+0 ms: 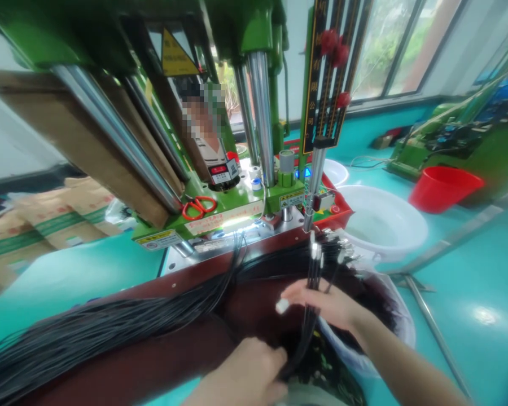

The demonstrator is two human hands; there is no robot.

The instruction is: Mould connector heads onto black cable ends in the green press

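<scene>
My right hand [330, 304] is closed around a small bundle of black cables [312, 282], whose pale connector ends point up. White material covers one of its fingertips. Lower down, my left hand [254, 369] is closed at the lower part of the same cables, its fingers slightly blurred. Behind my hands, more black cables [275, 259] lie along the brown machine table, with connector ends [342, 245] gathered at the right. A long bundle of black cables [122, 321] stretches to the left across the brown surface [152, 361].
A green press with metal columns [261, 113] stands ahead, with orange-handled scissors [198, 207] on its platform. A lined bin [406, 332], white basin [381, 220] and red bucket [444, 189] stand right. Paper sacks [59, 214] are left. A person [201, 121] is behind the press.
</scene>
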